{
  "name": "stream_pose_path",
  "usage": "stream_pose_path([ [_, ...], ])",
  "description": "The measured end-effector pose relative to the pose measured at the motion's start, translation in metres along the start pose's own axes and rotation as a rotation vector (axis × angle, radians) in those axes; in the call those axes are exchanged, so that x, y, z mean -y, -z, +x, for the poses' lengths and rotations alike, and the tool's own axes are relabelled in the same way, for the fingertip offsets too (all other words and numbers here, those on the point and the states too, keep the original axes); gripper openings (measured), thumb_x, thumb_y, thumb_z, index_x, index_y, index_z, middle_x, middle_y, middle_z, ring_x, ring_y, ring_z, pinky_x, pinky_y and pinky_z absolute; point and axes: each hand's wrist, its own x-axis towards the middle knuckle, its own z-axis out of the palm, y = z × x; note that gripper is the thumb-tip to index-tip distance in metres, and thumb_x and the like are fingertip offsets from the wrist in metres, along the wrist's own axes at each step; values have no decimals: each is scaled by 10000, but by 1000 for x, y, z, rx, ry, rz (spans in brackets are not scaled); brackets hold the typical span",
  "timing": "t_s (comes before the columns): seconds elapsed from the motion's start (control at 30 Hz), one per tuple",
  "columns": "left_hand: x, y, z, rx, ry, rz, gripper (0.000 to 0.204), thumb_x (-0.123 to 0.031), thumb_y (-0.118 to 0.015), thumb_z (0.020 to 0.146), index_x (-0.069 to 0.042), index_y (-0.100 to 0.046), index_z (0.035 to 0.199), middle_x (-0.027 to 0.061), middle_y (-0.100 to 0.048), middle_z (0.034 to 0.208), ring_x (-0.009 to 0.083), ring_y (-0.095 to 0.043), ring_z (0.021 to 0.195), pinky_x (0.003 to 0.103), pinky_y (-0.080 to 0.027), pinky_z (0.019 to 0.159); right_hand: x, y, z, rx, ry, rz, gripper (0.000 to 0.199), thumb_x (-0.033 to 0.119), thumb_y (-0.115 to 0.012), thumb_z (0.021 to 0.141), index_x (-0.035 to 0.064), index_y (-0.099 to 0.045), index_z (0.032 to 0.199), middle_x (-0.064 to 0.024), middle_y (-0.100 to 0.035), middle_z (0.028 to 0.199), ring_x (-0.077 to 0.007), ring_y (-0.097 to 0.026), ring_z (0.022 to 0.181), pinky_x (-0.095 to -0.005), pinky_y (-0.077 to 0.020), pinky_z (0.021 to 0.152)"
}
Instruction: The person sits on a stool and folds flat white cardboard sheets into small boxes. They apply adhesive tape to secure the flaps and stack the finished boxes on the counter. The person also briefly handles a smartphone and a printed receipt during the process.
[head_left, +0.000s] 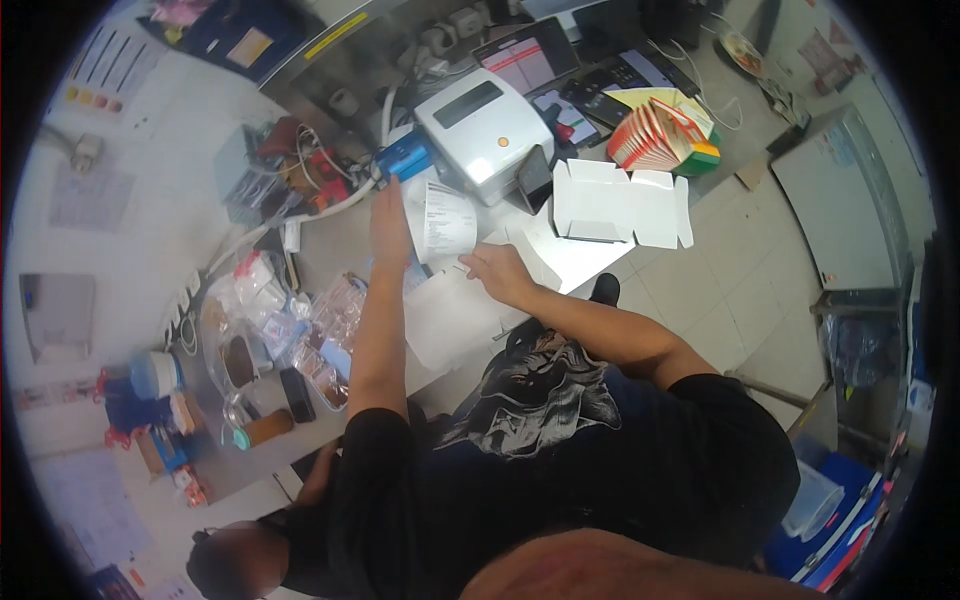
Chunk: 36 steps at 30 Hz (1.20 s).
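A white label printer [483,130] stands at the back of the table, and a strip of printed paper labels [447,222] hangs in front of it. My left hand [390,225] lies along the strip's left edge with its fingers stretched out, their tips near a small blue box [404,154]. At the strip's lower right corner, the fingers of my right hand [498,273] are closed in a pinch on the paper. Beneath both hands lies a plain white sheet [455,312]. The undersides of my fingers are hidden.
An unfolded white carton [620,203] lies right of the printer, below a stack of red-edged envelopes [655,135]. Clear plastic packages [325,330], a phone [297,395] and a bottle [265,429] sit on the left. Another person [240,560] is at the lower left.
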Motion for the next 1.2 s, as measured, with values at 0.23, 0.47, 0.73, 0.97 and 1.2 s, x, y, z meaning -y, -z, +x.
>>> stream_pose_path([
  [0.23,0,-2,5,-10,5,3,661,-34,-576,964,-24,-344,1583,207,-529,1430,380,-528,1306,443,-467,1086,-12,-21,4,63,56,-50,235,220,-657,999,16,-746,1071,-192,-741,832,-297,-748,735,-392,-569,693],
  [0.47,-12,18,5,44,226,-242,854,-78,-852,773,-20,-445,1522,182,-576,1390,327,-589,1254,385,-480,1063,12,-31,-22,385,448,-69,217,216,-678,969,56,-754,1096,-225,-731,973,-408,-698,874,-418,-553,794],
  [0.73,-76,102,-81,-90,543,-1430,513,-115,-560,890,-43,-606,1396,112,-629,1416,188,-637,1164,377,-490,1024,56,64,10,549,-298,756,314,68,-577,879,-21,-699,1154,-70,-716,994,-153,-678,914,-299,-531,863],
  [0.97,-194,111,-177,-217,802,-1197,688,12,-526,793,-41,-495,1478,137,-543,1460,269,-505,1348,389,-452,1095,101,76,16,1042,-200,571,206,34,-549,852,25,-663,1024,-37,-689,961,-126,-660,885,-275,-521,821],
  [1.2,-323,138,-261,-905,799,-1349,729,-195,-602,864,-22,-417,1548,160,-452,1591,272,-405,1467,440,-343,1173,124,59,-23,1722,-338,284,195,40,-602,865,19,-675,1045,-8,-695,892,-79,-644,771,-244,-508,729],
])
